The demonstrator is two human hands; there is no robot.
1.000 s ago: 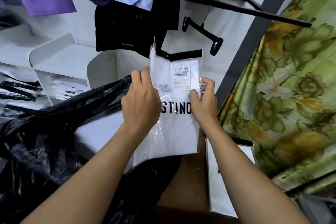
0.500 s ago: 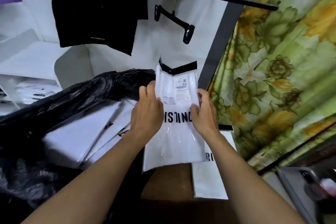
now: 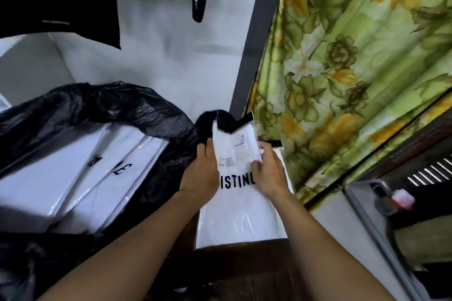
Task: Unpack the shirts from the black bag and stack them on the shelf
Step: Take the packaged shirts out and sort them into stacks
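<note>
**Shop corner, and a grip that may not hold**

White wall is at the far side and a flowered curtain hangs at the right. Between them I hold one packed shirt above a brown wooden surface.

First danger, I think, is a slip. The wrapping is glossy plastic and I hold it only at the upper part, so the long lower part hangs free and could pull the package out of my fingers. The top is bent forward (a black strip shows there), and a harder squeeze could crease the shirt inside. The black bag lies open at the left with more packed shirts sloping in its mouth. If my left arm pushes it, I judge they could slide out. The white shelf seems to be at the far left, so the package must pass over the bag to reach it.

My left hand grips the left edge of the package, fingers curled round it. My right hand pinches the right edge, fingertips on the front near the printed label. The shirt stands nearly upright between both hands, just right of the bag and well apart from the shelf.
</note>
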